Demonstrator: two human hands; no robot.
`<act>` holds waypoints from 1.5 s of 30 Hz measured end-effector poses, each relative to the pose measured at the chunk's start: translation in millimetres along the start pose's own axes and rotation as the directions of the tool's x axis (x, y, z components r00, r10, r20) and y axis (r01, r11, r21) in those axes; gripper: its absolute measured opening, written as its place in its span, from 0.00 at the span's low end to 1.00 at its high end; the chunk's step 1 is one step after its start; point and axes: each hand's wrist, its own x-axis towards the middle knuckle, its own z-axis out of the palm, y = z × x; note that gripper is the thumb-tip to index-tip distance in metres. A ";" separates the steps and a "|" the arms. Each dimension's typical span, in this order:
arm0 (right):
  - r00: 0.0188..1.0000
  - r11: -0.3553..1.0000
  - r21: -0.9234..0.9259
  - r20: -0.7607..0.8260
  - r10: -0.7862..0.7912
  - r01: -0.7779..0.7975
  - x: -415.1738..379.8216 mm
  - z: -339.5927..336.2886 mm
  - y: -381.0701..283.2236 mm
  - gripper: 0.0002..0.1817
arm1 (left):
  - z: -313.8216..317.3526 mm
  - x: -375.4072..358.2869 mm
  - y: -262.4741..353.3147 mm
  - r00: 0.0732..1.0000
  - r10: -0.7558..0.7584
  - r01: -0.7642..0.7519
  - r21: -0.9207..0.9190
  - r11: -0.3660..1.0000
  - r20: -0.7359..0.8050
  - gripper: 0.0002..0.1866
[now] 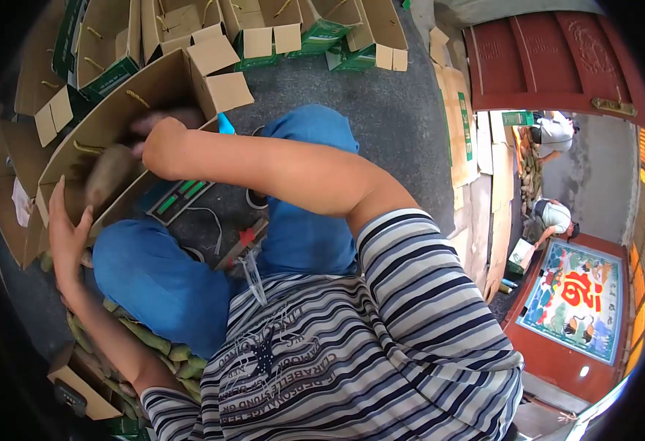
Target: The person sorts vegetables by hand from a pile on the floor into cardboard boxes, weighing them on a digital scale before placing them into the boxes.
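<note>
An open cardboard box (164,81) with yellow rope loops stands in front of me. Inside it lies a long brown tuber (110,175), and farther back are blurred pinkish tubers (179,116). My right hand (163,149) reaches over the box's near side with its fingers curled. What it grips beside the brown tuber is blurred and partly hidden by the hand. My left hand (69,231) rests at the box's near left corner, fingers and thumb spread, holding nothing.
More open boxes (260,26) line the far side. A green-lit scale (181,197) sits beside my knees. Tubers (146,334) lie under and behind my left leg. Flattened cardboard (458,132) is at right, and farther off two people (555,134) bend down near a red door (543,59).
</note>
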 end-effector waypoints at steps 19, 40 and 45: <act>0.935 0.985 -0.145 -0.328 -0.137 0.094 -38.6 -18.4 5.4 0.20 | 80.4 -158.4 -22.5 0.904 -0.293 0.271 -0.112 0.956 -0.310 0.17; 0.976 0.982 -0.058 -0.113 -0.187 0.181 -40.0 -50.4 -13.3 0.12 | 224.4 -299.0 -109.0 0.542 -0.836 0.840 -0.069 0.538 0.080 0.20; 0.976 0.982 -0.064 -0.114 -0.187 0.180 -39.7 -51.5 -14.6 0.15 | 230.5 -340.9 -122.2 0.295 -0.951 0.943 -0.129 0.306 -0.098 0.18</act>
